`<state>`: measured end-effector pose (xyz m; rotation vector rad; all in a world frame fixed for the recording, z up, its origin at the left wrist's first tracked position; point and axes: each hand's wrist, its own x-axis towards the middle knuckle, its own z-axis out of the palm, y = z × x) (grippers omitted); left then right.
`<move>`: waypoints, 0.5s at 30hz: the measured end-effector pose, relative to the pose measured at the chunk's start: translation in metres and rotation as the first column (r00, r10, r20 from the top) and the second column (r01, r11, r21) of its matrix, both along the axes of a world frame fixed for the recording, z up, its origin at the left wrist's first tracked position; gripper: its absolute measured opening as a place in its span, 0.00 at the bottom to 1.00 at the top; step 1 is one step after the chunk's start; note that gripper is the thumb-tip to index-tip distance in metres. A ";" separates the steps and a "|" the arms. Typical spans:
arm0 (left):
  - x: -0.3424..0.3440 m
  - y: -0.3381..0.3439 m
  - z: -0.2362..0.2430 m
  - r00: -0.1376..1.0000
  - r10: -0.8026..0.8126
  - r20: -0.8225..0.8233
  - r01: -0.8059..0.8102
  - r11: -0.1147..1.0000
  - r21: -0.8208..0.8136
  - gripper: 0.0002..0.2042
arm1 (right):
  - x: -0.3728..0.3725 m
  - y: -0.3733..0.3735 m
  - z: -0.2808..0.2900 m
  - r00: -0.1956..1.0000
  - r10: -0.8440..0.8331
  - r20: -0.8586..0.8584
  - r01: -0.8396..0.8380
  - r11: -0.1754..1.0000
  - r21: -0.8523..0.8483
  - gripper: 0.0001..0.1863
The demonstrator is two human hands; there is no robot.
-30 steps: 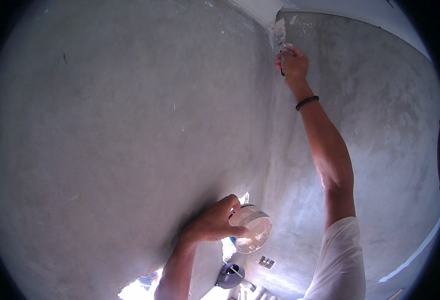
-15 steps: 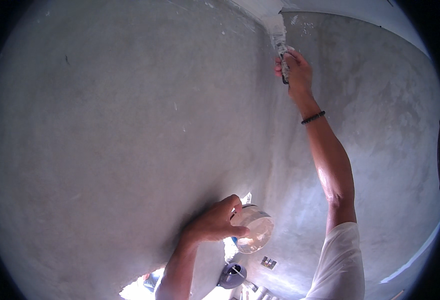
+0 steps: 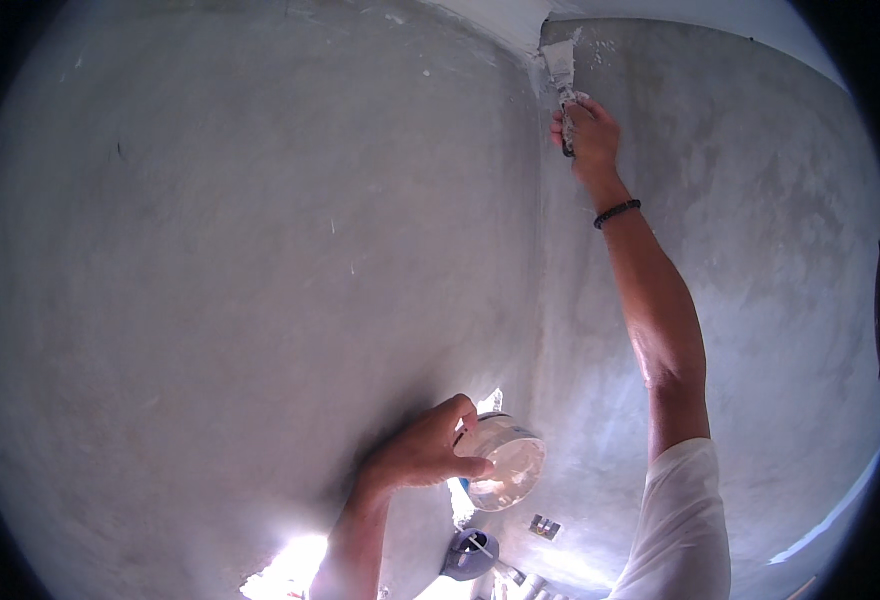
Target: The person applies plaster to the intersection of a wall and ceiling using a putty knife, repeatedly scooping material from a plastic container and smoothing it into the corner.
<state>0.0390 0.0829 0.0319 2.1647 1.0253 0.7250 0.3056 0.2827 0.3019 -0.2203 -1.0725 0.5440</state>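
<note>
So, right hand (image 3: 592, 135) grips the putty knife (image 3: 562, 72) low, likely for reach, blade at the ceiling corner (image 3: 538, 58); below, left hand (image 3: 425, 445) pinches the paste tub (image 3: 495, 430) rim (mouth tilted outward, presumably for access).

No lettering, number or sign is legible anywhere.

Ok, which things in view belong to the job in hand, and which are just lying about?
In use:
putty knife, in the right hand
round tub, in the left hand

Apparently not in use:
dark rounded container, low down
rectangular wall fitting
</note>
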 end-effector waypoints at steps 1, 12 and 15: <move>0.000 0.001 0.000 1.000 0.001 -0.006 -0.001 1.000 -0.022 0.26 | -0.004 0.001 0.000 1.000 0.000 -0.015 0.000 1.000 0.007 0.15; 0.002 0.004 -0.002 0.999 -0.033 0.027 0.032 0.999 0.037 0.26 | -0.020 0.003 0.000 0.998 -0.038 -0.042 0.039 0.999 0.015 0.14; 0.001 0.003 -0.001 0.999 -0.025 0.025 0.025 1.000 0.006 0.26 | -0.028 0.000 -0.002 0.997 -0.046 -0.063 0.047 0.999 0.007 0.13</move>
